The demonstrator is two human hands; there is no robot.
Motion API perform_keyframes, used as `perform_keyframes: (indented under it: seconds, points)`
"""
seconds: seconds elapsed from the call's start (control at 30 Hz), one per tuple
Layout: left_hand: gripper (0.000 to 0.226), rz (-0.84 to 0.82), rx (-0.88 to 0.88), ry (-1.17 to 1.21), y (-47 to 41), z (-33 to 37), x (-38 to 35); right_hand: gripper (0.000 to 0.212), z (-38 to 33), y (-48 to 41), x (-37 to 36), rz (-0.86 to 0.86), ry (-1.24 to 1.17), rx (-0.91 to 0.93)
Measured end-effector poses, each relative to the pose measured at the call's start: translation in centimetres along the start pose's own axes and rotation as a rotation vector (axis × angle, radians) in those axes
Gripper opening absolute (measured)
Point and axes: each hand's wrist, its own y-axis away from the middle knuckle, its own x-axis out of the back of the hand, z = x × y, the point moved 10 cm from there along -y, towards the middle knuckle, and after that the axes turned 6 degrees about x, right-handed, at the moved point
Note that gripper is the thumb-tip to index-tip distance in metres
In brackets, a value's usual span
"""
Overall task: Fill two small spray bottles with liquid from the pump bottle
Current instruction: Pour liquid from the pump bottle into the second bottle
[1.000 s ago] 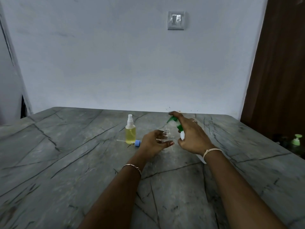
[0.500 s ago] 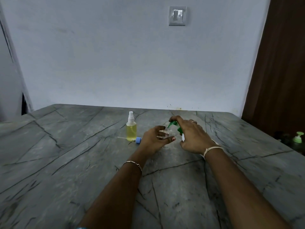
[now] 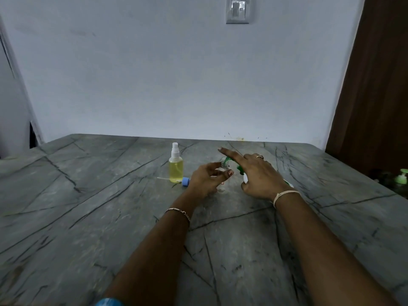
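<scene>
Left to right on the bench (image 3: 88, 206): the full spray bottle (image 3: 176, 167) stands upright at about 11 o'clock from the left hand (image 3: 206, 181), with yellow liquid inside and its white sprayer on, so I'd call that one done. Just beside its foot, at its 5 o'clock, lies a blue cap (image 3: 186, 181) with a thin tube pointing to 9 o'clock, probably the other bottle's sprayer.

The left hand's fingers (image 3: 229, 172) pinch the small clear bottle (image 3: 224, 165), neck open, right under the green spout (image 3: 228, 160) of the pump bottle (image 3: 245, 178).

What's new: half a second back the right hand (image 3: 259, 175) had its forefinger bent down over the pump head. Now that forefinger (image 3: 229, 153) sticks out straight toward 10 o'clock, lifted clear. My guess is one stroke just ended and more are coming. Can't tell how full the clear bottle is.

The right thumb and other fingers wrap the tilted pump bottle, wrist low over the bench. Far off at 3 o'clock sits a second pump bottle (image 3: 401, 176).
</scene>
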Motion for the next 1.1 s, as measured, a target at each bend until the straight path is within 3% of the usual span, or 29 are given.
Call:
perform_keyframes:
  seconds: [0.13, 0.33, 0.6, 0.93, 1.1]
  points:
    - [0.055, -0.023, 0.034, 0.028, -0.13, -0.29, -0.18, 0.079, 0.15, -0.11, -0.14, -0.002, -0.058, -0.014]
    - [0.055, -0.027, 0.061, 0.053, -0.11, -0.47, -0.31, 0.067, -0.28, -0.58, 0.15, 0.035, -0.070, -0.009]
    - [0.056, -0.030, 0.033, 0.032, -0.06, -0.23, -0.31, 0.083, 0.11, 0.05, 0.03, 0.017, 0.013, -0.009]
    - [0.056, -0.044, 0.051, 0.069, -0.04, -0.45, -0.42, 0.066, -0.17, -0.62, 0.04, 0.051, -0.017, -0.005]
    - [0.057, -0.043, 0.067, 0.070, -0.13, -0.50, -0.42, 0.084, 0.18, -0.10, -0.12, 0.024, 0.043, -0.005]
